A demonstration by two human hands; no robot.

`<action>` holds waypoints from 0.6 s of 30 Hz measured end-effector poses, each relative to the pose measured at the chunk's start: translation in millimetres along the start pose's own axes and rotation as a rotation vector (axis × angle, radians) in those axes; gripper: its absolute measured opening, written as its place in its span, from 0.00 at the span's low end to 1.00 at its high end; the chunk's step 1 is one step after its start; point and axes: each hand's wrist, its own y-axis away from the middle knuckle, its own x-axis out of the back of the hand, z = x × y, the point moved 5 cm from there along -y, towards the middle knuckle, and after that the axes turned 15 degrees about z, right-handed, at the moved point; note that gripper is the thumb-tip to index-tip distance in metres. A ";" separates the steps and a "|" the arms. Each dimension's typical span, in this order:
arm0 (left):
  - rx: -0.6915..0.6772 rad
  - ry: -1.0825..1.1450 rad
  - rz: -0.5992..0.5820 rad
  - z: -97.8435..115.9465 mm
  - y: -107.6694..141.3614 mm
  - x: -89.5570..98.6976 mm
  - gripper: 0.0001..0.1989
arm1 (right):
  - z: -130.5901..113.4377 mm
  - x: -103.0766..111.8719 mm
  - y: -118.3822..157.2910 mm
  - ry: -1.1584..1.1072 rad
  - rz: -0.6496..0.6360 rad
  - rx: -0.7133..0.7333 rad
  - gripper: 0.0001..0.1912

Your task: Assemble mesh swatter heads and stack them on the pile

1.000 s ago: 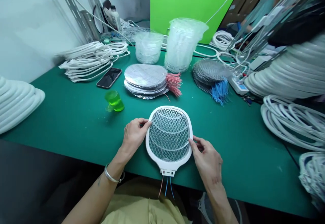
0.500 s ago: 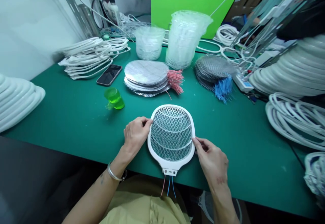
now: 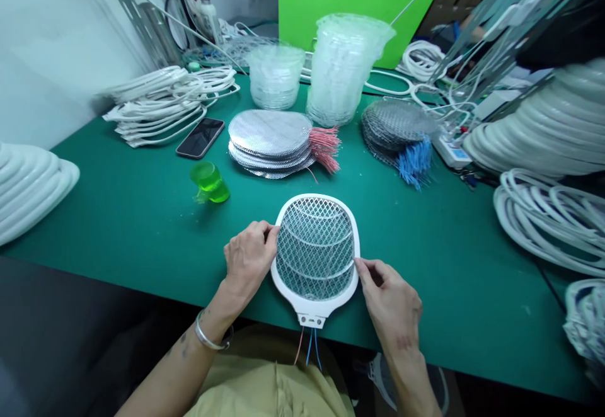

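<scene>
Well, the white plastic frame of a bug-zapper racket [image 3: 274, 278] lies on the green table [image 3: 142, 228] directly in front of the person, its neck pointing toward them, close to the table's near edge. Red and blue wires [image 3: 308, 348] run from the neck and hang past that edge.

The left hand [image 3: 248, 262], a metal bangle [image 3: 210, 339] at its wrist, grasps the frame's left rim with the fingers curled over it. The right hand [image 3: 390, 300] pinches the right rim, its fingers closed on the plastic. Holding opposite rims like this seems a sound way to work: it keeps the palms off the wire mesh [image 3: 314, 250], and even pressure from both sides should stop the frame twisting or the mesh bowing. Keeping clear of the neck would also likely spare the wires any tugging.

Beyond the racket lie a stack of mesh discs with pink wires [image 3: 269, 133] and a darker mesh stack with blue wires [image 3: 396, 127]. Nearby stand a green translucent cup [image 3: 209, 182], a smartphone [image 3: 201, 138] and a tall stack of clear plastic covers [image 3: 343, 67]. Bundles of white plastic frames [image 3: 163, 105] sit toward the left.
</scene>
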 end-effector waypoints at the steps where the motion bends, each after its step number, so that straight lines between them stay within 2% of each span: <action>1: 0.006 -0.002 0.002 -0.5 0.0 0.1 0.14 | -0.3 -0.2 0.8 -0.004 -0.010 -0.001 0.18; 13: 0.021 0.085 0.023 -5.8 5.9 1.0 0.11 | 1.4 -1.3 1.7 -0.041 -0.022 -0.073 0.19; 18: 0.037 0.077 0.018 -6.3 4.5 1.5 0.11 | -2.3 2.2 0.8 0.011 -0.010 -0.070 0.18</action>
